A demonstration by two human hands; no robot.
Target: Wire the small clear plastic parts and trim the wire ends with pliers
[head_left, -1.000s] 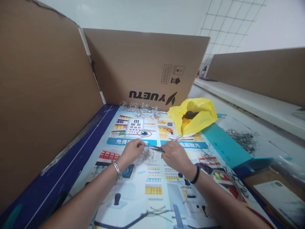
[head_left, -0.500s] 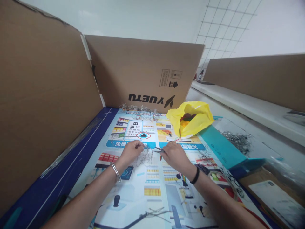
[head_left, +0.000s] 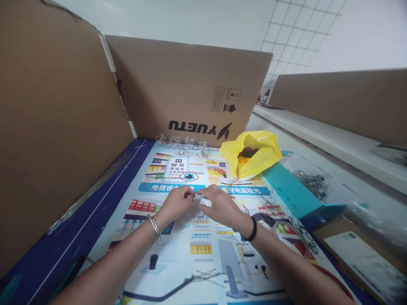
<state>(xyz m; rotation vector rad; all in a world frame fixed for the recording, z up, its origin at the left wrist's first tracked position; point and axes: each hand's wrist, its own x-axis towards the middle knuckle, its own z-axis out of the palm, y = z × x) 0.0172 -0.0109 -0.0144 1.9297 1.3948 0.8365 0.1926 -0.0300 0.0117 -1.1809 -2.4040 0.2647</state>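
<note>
Left hand [head_left: 177, 202] is curled, thumb and forefinger pinched on thin silvery wire [head_left: 197, 212]; right hand [head_left: 220, 204] is open beside it, thumb spread from the fingers, though blur hides whether its tips touch the wire; the wire sits between the two at the centre of the clock, loose strands hanging below the pinch, a grip that probably steadies one side while leaving the other within reach

At 2 o'clock lies a yellow bag [head_left: 265, 159], its mouth spread open towards the person, which seems to keep the dark and orange things inside easy to get at; a red lead [head_left: 231, 183] trails from it; at 12, a tangle [head_left: 184, 140] runs along the foot of the rear card [head_left: 187, 76], which stands upright and likely works as a screen against scatter; the side card [head_left: 63, 106] does much the same at 10

Towards 3 o'clock are a turquoise box [head_left: 291, 192] and, beyond it, a heap of scraps [head_left: 310, 184]; at 4, a coil [head_left: 307, 243]; at 6, a few stiff strands [head_left: 208, 275] lie on the poster [head_left: 171, 258], which covers much of the bench [head_left: 71, 250], perhaps to protect it
</note>
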